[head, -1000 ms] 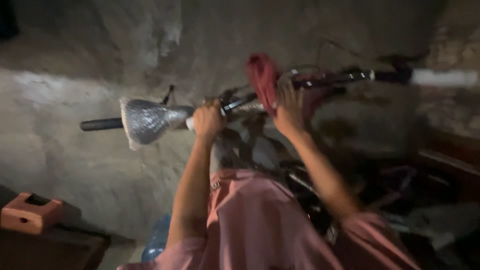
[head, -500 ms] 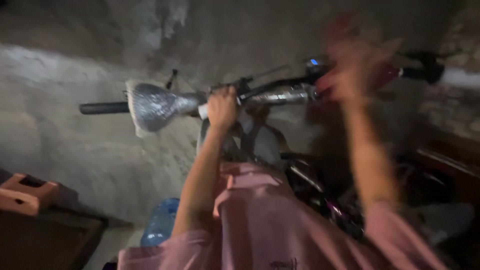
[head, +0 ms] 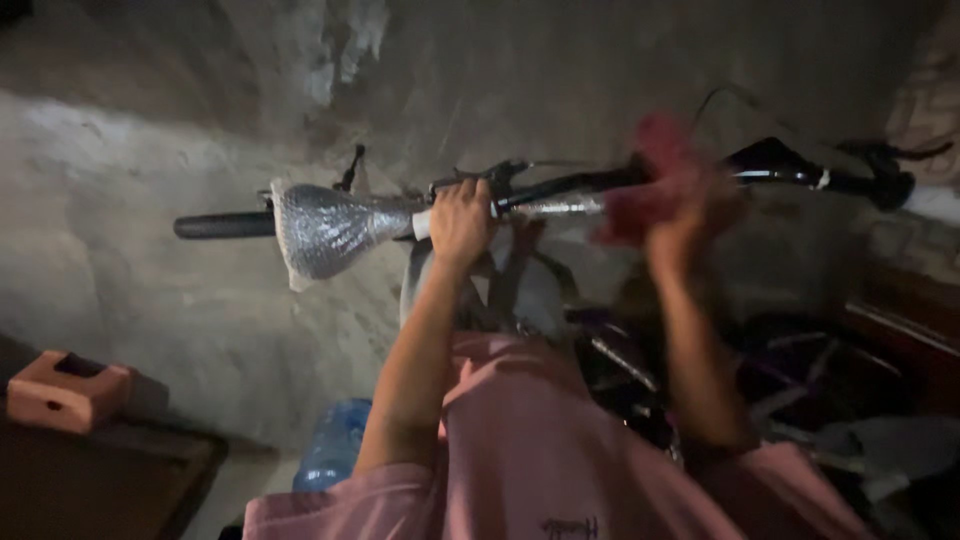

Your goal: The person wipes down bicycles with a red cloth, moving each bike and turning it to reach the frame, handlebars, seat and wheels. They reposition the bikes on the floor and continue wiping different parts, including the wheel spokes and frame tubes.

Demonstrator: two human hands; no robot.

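Left hand (head: 460, 222) clenched around rigid, black metal bicycle handlebar (head: 560, 185); right hand (head: 690, 215), at 3 o'clock, blurred, apparently pinching soft red rag (head: 650, 180).

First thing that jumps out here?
The bicycle handlebar running across the middle, with a wad of silvery bubble wrap bunched round its left part. The left hand grips the bar just right of the wrap. The right hand, blurred, holds a red cloth against the bar further right.
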